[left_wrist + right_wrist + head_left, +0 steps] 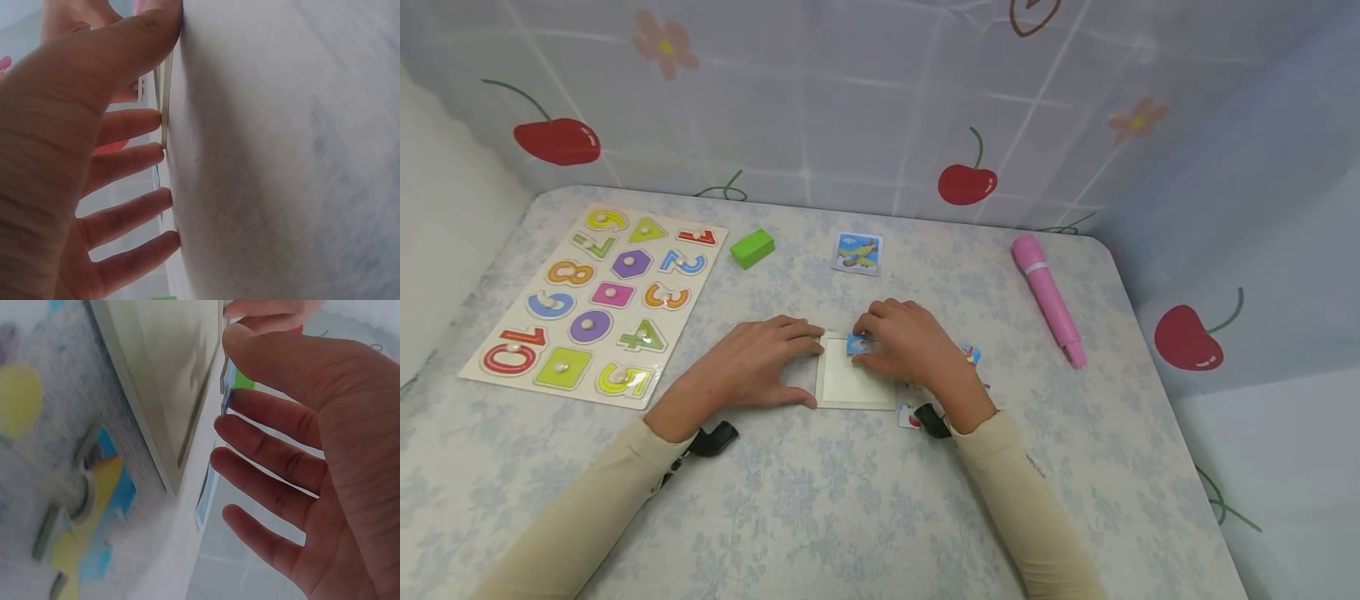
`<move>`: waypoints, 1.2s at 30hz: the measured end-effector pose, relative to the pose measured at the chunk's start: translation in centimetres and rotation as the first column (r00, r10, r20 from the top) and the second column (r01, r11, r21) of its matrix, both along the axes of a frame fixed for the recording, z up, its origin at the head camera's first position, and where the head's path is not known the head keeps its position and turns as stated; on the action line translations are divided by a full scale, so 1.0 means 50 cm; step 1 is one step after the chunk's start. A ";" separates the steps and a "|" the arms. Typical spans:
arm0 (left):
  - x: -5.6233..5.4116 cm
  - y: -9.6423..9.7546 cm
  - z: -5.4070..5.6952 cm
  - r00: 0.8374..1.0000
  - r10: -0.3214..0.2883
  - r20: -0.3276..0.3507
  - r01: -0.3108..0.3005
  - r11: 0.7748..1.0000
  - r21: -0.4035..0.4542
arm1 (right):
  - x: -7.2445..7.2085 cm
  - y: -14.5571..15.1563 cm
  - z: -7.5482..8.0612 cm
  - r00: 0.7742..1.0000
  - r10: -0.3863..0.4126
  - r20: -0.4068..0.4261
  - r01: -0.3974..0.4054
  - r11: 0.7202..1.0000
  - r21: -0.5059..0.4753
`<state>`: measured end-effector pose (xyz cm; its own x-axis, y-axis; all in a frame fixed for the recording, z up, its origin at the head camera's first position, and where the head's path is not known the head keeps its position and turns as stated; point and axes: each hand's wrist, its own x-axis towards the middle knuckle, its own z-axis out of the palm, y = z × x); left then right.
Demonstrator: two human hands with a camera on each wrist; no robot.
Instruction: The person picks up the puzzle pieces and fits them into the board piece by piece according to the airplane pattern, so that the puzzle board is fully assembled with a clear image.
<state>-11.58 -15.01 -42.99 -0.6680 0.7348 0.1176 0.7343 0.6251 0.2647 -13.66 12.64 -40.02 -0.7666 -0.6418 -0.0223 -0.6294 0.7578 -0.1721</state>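
A shallow cream puzzle tray [859,390] lies flat on the table. My right hand [913,346] pinches a blue jigsaw piece [856,344] between thumb and fingers over the tray's upper part; the right wrist view shows that piece [227,378] edge-on at the fingertips. Whether it touches the tray's bottom I cannot tell. At the tray's left side, my left hand [760,362] touches the edge with fairly straight fingers, its thumb by the lower left corner. Loose jigsaw pieces [106,500] lie right of the tray, partly hidden under my right wrist in the head view.
Behind the tray lies a small airplane picture card [858,253]. A green block [752,247] sits left of it, beside a number and shape puzzle board [610,321]. Toward the right lies a pink stick-shaped object [1049,300]. A patterned curtain [850,108] borders the table's back.
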 end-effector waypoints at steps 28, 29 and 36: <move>0.001 0.000 -0.003 1.000 -0.007 -0.005 0.007 1.000 -0.004 | 0.017 -0.053 -0.024 0.993 0.061 -0.098 -0.057 0.998 0.035; 0.001 0.000 -0.003 1.000 -0.007 -0.005 0.007 1.000 -0.006 | 0.017 -0.053 -0.023 0.993 0.061 -0.097 -0.057 0.998 0.038; 0.001 -0.002 -0.002 1.000 -0.010 -0.009 0.010 1.000 -0.009 | 0.017 -0.055 -0.025 0.994 0.068 -0.091 -0.064 0.997 0.043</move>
